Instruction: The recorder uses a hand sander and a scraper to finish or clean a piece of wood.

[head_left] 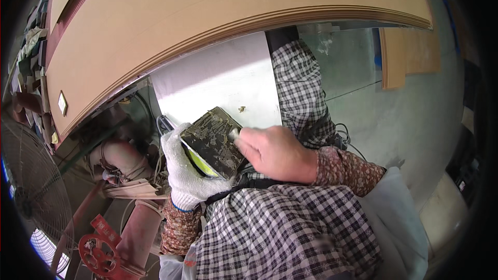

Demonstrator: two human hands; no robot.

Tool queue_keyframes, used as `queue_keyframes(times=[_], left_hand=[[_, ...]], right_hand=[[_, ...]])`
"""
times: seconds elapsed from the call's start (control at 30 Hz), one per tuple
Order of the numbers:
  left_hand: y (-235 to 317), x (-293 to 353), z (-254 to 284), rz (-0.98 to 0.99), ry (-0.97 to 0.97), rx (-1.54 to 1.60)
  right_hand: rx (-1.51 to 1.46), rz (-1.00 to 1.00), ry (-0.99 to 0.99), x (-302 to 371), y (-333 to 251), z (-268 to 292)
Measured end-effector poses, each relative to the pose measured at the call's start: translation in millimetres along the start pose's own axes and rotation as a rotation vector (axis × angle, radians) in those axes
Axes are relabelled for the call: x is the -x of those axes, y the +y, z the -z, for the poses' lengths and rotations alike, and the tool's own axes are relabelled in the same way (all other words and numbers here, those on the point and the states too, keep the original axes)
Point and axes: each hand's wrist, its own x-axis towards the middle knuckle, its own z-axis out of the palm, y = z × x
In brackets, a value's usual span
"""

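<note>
A: Quick q, where's the block?

B: Black-faced block (pixel 213 140)? Abt mid-view, slightly toward 8 o'clock from ctr. Tilted, dark face up, w/ tan smears & flakes all over it. Yellow-green band (pixel 201 163) shows along its 7 o'clock side.

A: L hand?

B: L hand (pixel 189 173) has a white knit glove on, grasping the block from its 8 o'clock side, fingers & palm wrapped round the edge.

A: & R hand?

B: R hand (pixel 277 150) is bare, at 3 o'clock from the block. Fingers curled tight, pinching a small pale piece (pixel 234 134); only its tip shows, right at the dark face. Can't tell what the rest looks like, it's hidden in the fist.

A: What's around?

B: White panel (pixel 218 75) just past the block at 12, w/ a brown crumb (pixel 241 109) on it, approx 1 o'clock. Big tan board (pixel 233 8) w/ grooved edge farther off at 12. Checked apron (pixel 280 228) at 5.

A: Far stuff?

B: Wire-caged fan (pixel 39 181) btwn 8 & 9, red handwheel (pixel 98 255) abt 7:30, smaller tan boards (pixel 412 52) well apart at 2.
</note>
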Motion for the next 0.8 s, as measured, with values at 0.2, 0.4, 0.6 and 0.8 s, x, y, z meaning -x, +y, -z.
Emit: queue_keyframes(times=[0.2, 0.4, 0.6, 0.8], left_hand=[[1.0, -1.8, 8.7, -0.143, -0.07, -0.318], [-9.7, 0.1, 6.7, -0.023, -0.116, -0.08], [-10.1, -1.2, 9.5, -0.014, -0.142, -0.082], [-5.5, -2.2, 3.7, -0.009, -0.049, -0.001]], right_hand=[[0.129, -0.138, 0.001, -3.2, 8.2, 2.5], [0.04, 0.028, 0.078, 3.1, 3.3, -3.2], [0.091, -0.096, 0.041, -5.8, 10.2, 1.7], [0.007, 0.08, 0.037, 1.7, 1.7, 0.7]])
